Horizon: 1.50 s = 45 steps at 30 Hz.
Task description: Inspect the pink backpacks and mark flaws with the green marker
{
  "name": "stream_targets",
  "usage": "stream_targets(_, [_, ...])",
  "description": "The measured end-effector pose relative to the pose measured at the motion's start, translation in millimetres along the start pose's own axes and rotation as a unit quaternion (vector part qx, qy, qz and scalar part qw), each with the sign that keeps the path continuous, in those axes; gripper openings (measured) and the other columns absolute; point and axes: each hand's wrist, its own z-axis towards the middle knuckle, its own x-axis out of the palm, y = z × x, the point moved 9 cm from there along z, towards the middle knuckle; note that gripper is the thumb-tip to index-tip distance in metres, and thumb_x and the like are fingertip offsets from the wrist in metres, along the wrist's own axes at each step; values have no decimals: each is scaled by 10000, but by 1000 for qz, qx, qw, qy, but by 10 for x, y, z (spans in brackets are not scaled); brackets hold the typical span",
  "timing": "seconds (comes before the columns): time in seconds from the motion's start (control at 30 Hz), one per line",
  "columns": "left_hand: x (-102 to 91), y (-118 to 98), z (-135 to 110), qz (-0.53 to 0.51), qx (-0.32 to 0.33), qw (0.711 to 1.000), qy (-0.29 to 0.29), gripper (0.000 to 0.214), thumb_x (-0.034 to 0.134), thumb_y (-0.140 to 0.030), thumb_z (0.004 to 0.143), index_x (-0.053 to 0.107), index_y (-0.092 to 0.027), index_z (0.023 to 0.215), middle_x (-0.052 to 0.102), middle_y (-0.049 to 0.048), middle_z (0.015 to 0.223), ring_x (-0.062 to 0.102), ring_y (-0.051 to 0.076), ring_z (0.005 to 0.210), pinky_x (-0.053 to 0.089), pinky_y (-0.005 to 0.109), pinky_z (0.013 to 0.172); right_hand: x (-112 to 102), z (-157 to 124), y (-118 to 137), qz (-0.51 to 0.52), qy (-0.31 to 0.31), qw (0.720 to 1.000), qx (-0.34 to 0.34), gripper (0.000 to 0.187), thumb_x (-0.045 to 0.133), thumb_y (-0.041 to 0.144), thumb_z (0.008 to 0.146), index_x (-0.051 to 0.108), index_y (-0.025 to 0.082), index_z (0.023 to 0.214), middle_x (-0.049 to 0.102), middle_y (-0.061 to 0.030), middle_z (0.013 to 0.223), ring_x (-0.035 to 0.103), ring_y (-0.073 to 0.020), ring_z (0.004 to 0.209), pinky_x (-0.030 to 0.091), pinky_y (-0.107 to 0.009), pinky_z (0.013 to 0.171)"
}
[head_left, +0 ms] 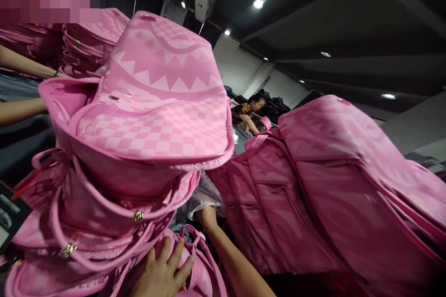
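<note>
My left hand [162, 271] lies flat with fingers spread on a pink backpack at the bottom of a stack of pink backpacks [104, 222]. The top backpack [156, 97] of that stack shows a shark-teeth and checker pattern and tilts toward me. My right hand [207, 219] reaches in between this stack and a second pile of pink backpacks [331, 185] on the right. Its fingers are closed on a crumpled clear plastic bag [205, 195], partly hidden under the top backpack.
More pink backpacks [90, 41] are piled at the back left. Another person's forearms [21, 88] reach in from the left edge. A second person [249, 118] sits in the far middle. A black hang tag [10, 216] shows at the lower left.
</note>
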Motion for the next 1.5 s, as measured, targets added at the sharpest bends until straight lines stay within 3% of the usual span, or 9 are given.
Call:
stream_targets(0.3, [-395,63,60,11,81,969,233,931,546,60,768,303,-338,1574,368,158,1598,460,422,1364,551,529,919,-186,-1252,-389,357,-15,929,92,176,683,334,809,686,159,799,684,-38,759,623,-165,708,499,-284,668])
stream_targets(0.43, [-553,25,74,-3,87,965,246,860,430,78,811,300,-291,1577,356,173,1596,431,397,1383,541,503,938,-460,-1836,-718,481,-96,855,169,384,554,515,821,633,170,970,554,32,663,442,-96,497,360,-219,457])
stream_targets(0.53, [-599,-13,44,-9,88,968,235,847,409,76,816,299,-283,1576,343,180,1599,433,380,1374,525,511,967,-502,-2186,-595,535,-101,820,177,373,572,534,798,629,185,919,503,58,613,404,-89,462,352,-219,437])
stream_targets(0.8, [-604,53,-92,-73,1,977,200,985,476,100,782,118,-285,1615,-135,173,1675,188,418,1524,421,578,1110,-530,-2424,386,364,-218,904,-53,228,545,191,891,742,199,1008,765,-74,956,703,-192,862,530,-309,801])
stream_targets(0.9, [-549,140,-117,-80,-47,973,210,1036,569,91,758,99,-246,1617,-122,217,1669,189,455,1515,436,572,1099,-392,-2373,685,264,-154,942,-137,284,524,72,875,741,204,1004,764,-64,972,696,-191,917,513,-274,778])
stream_targets(1.03, [-497,153,-97,-93,-37,968,228,1025,583,88,771,100,-234,1616,-36,236,1674,293,420,1490,422,536,1125,-421,-2462,647,87,-156,979,-95,260,544,77,860,751,199,959,731,-92,929,674,-217,836,436,-257,603])
stream_targets(1.17, [-465,177,-93,-98,-32,967,233,1003,564,80,788,99,-245,1615,27,224,1675,268,413,1502,404,537,1143,-533,-2571,489,195,-142,967,-85,266,528,129,887,747,173,1031,754,-63,825,691,-169,693,460,-238,596])
stream_targets(1.37, [-440,184,-102,-124,-29,964,233,986,488,86,802,63,-276,1615,-6,183,1687,172,395,1537,368,534,1171,-381,-2422,400,467,7,883,-50,286,541,268,915,760,176,1073,788,-76,1040,743,-180,850,568,-263,731])
stream_targets(1.5, [-440,192,-106,-144,-19,965,216,945,477,49,827,73,-276,1617,-27,154,1693,171,394,1538,348,549,1183,-366,-2317,481,394,-57,914,-74,247,561,242,913,767,194,1039,784,-73,988,723,-205,908,568,-310,811])
